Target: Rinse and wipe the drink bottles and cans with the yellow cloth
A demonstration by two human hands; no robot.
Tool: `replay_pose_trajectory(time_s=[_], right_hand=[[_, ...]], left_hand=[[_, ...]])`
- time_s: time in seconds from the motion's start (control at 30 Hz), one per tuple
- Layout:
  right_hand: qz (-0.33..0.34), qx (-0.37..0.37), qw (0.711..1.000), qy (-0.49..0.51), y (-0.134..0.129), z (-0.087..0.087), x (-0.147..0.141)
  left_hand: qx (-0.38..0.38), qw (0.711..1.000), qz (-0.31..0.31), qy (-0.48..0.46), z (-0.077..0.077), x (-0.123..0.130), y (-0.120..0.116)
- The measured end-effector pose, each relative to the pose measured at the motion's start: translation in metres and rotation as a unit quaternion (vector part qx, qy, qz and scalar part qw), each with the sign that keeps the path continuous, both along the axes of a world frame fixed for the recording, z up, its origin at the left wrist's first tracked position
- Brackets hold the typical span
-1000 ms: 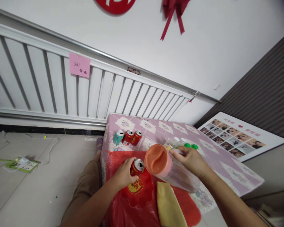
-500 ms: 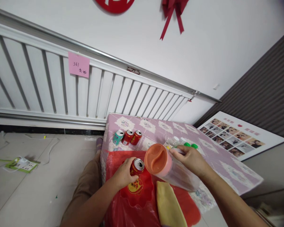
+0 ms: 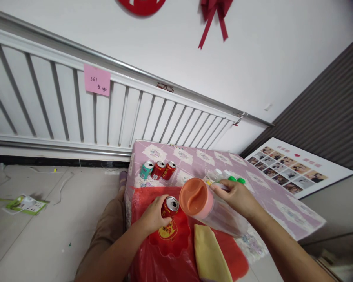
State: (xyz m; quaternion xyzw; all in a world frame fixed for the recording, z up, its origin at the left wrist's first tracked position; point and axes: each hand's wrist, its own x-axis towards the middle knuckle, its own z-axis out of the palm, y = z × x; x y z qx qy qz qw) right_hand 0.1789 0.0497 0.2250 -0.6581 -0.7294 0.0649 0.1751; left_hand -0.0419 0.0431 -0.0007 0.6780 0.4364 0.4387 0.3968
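Note:
My left hand is wrapped round an open red can, upright over a red scalloped tray. My right hand grips the handle of a clear pitcher with an orange lid. The pitcher is tilted, its lid end close beside the can. No liquid can be made out between them. A folded yellow cloth lies just below the pitcher, on red plastic sheeting.
A teal can and two red cans stand at the back left of the flowered tablecloth. Bottles with white and green caps are behind the pitcher. A radiator runs behind; a photo board leans at right.
Both hands keep their holds and the pitcher keeps its tilt. Only a very slight shift of the whole view is visible.

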Motion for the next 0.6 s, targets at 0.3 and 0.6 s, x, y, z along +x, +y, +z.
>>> replay_pose_trajectory(time_s=[0.3, 0.6], right_hand=[[0.003, -0.001, 1.0, 0.001, -0.002, 0.004, -0.0019], [-0.006, 0.001, 1.0, -0.005, -0.0036, 0.0062, -0.005]], left_hand=[[0.001, 1.0, -0.001, -0.004, 0.0011, -0.0003, -0.0009], [0.001, 1.0, -0.001, -0.009, 0.0001, -0.0003, -0.0002]])
